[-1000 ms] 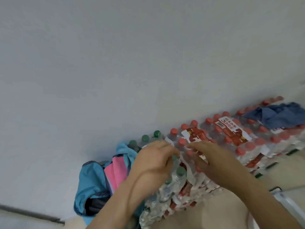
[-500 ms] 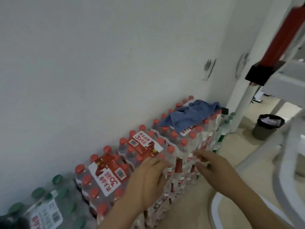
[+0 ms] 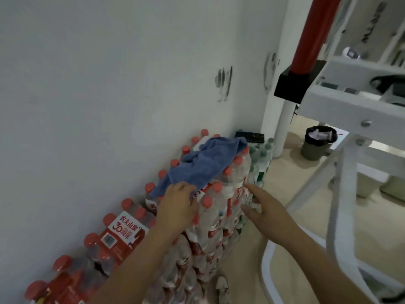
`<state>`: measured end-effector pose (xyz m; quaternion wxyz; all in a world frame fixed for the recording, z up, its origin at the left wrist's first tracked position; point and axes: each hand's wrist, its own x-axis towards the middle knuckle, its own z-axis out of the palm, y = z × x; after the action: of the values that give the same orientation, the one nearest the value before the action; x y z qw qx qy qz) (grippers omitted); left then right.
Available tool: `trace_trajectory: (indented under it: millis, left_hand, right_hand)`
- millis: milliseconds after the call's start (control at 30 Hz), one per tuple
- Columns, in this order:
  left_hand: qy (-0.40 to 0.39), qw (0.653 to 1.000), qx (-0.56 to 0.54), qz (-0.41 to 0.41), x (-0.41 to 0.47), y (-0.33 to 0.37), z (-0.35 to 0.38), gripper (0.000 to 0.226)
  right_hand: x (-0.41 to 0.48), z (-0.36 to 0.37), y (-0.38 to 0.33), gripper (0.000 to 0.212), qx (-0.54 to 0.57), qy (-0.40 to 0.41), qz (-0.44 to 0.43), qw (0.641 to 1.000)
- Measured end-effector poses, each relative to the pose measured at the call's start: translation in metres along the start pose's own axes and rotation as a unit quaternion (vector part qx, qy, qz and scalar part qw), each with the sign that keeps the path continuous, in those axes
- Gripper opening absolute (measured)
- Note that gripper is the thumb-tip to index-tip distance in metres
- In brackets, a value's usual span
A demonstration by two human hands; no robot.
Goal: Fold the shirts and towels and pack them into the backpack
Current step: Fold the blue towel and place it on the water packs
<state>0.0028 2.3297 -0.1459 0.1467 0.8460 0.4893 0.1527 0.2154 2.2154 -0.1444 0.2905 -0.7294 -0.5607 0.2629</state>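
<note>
While it lies crumpled across the red caps on top of the stack of bottle packs (image 3: 219, 227), toward the stack's far end, the blue towel (image 3: 208, 163) meets the left hand (image 3: 177, 207) at its near edge. That hand's fingers curl at the cloth's edge; whether they pinch it cannot be told. The right hand (image 3: 265, 212) hovers at the stack's right side, fingers straight and spread, holding nothing, forefinger just beside the wrapped bottles. Green-capped bottles (image 3: 262, 156) stand just beyond the stack's far end, and a dark bin (image 3: 315, 148) stands well to the stack's right.
</note>
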Motion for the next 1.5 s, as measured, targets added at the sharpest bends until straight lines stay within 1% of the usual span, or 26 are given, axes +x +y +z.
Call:
trace_trajectory:
  millis: [100,233,300,367,433,467,533,600,633,667,733,767,800,867,933,1000,1067,1133,1167,1233,1333,1400,1433,1500]
  left_hand:
    - [-0.011,1.000,0.019,0.009,0.043,0.003,0.016,0.041]
    - [-0.076,0.990,0.118,-0.009,0.092,0.015,0.041,0.067]
    - [-0.097,0.982,0.158,-0.020,0.108,0.019,0.050,0.074]
    - [-0.104,0.978,0.182,-0.023,0.123,0.022,0.057,0.071]
    - [-0.100,0.977,0.188,-0.022,0.136,0.023,0.057,0.060]
    - [-0.098,0.980,0.174,-0.022,0.142,0.021,0.056,0.052]
    - [-0.087,0.992,0.085,-0.027,0.149,0.020,0.045,0.036]
    - [-0.096,0.992,-0.049,-0.058,0.153,0.022,0.030,0.019]
    - [-0.102,0.984,-0.120,-0.080,0.154,0.024,0.021,0.016]
    - [-0.108,0.969,-0.192,-0.111,0.153,0.028,0.013,0.020]
    - [-0.122,0.925,-0.326,-0.155,0.148,0.037,-0.003,0.029]
    - [-0.127,0.908,-0.364,-0.166,0.144,0.041,-0.008,0.029]
    - [-0.130,0.899,-0.381,-0.173,0.140,0.044,-0.013,0.027]
    - [-0.143,0.888,-0.401,-0.171,0.129,0.050,-0.022,0.025]
    - [-0.155,0.882,-0.413,-0.163,0.119,0.055,-0.032,0.023]
    - [-0.138,0.898,-0.385,-0.160,0.111,0.059,-0.039,0.024]
    - [-0.096,0.923,-0.341,-0.152,0.102,0.061,-0.044,0.031]
    - [-0.064,0.932,-0.329,-0.138,0.093,0.063,-0.051,0.031]
    - [-0.060,0.934,-0.326,-0.131,0.089,0.062,-0.055,0.030]
    - [-0.063,0.940,-0.314,-0.121,0.080,0.060,-0.062,0.031]
    - [-0.037,0.942,-0.309,-0.126,0.067,0.057,-0.072,0.031]
    - [0.006,0.941,-0.312,-0.133,0.058,0.057,-0.079,0.025]
    - [0.034,0.936,-0.319,-0.142,0.054,0.057,-0.082,0.024]
    - [0.087,0.929,-0.325,-0.156,0.046,0.059,-0.089,0.024]
  right_hand:
    - [0.040,-0.009,-0.002,0.058,0.012,-0.006,-0.003,1.000]
    - [0.103,-0.016,0.001,0.064,-0.002,-0.033,-0.015,0.999]
    - [0.129,-0.017,0.002,0.067,-0.025,-0.046,-0.007,0.999]
    - [0.151,-0.018,0.003,0.064,-0.032,-0.052,-0.004,0.998]
    - [0.170,-0.021,0.009,0.059,-0.028,-0.047,-0.013,0.998]
    - [0.179,-0.021,0.015,0.060,-0.036,-0.042,-0.014,0.998]
    - [0.191,-0.020,0.027,0.064,-0.071,-0.039,-0.009,0.997]
    - [0.200,-0.021,0.031,0.070,-0.114,-0.041,-0.011,0.993]
    - [0.205,-0.023,0.032,0.071,-0.130,-0.048,-0.017,0.990]
    - [0.212,-0.024,0.032,0.069,-0.141,-0.059,-0.032,0.988]
    - [0.221,-0.028,0.034,0.053,-0.146,-0.061,-0.061,0.986]
    - [0.224,-0.032,0.035,0.045,-0.131,-0.054,-0.066,0.988]
    - [0.226,-0.037,0.034,0.040,-0.108,-0.044,-0.064,0.991]
    - [0.230,-0.054,0.030,0.035,-0.046,-0.035,-0.056,0.997]
    - [0.232,-0.077,0.020,0.026,-0.007,-0.057,-0.067,0.996]
    - [0.234,-0.093,0.012,0.019,-0.050,-0.075,-0.116,0.989]
    - [0.231,-0.100,0.003,0.020,-0.144,-0.089,-0.146,0.975]
    - [0.228,-0.102,-0.005,0.019,-0.229,-0.073,-0.178,0.954]
    - [0.227,-0.102,-0.010,0.017,-0.254,-0.056,-0.193,0.946]
    - [0.226,-0.097,-0.018,0.016,-0.265,-0.033,-0.200,0.943]
    - [0.225,-0.088,-0.026,0.017,-0.223,-0.017,-0.216,0.950]
    - [0.223,-0.085,-0.030,0.023,-0.186,-0.010,-0.229,0.955]
    - [0.222,-0.085,-0.032,0.026,-0.187,-0.014,-0.231,0.955]
    - [0.219,-0.087,-0.035,0.032,-0.227,-0.064,-0.226,0.945]
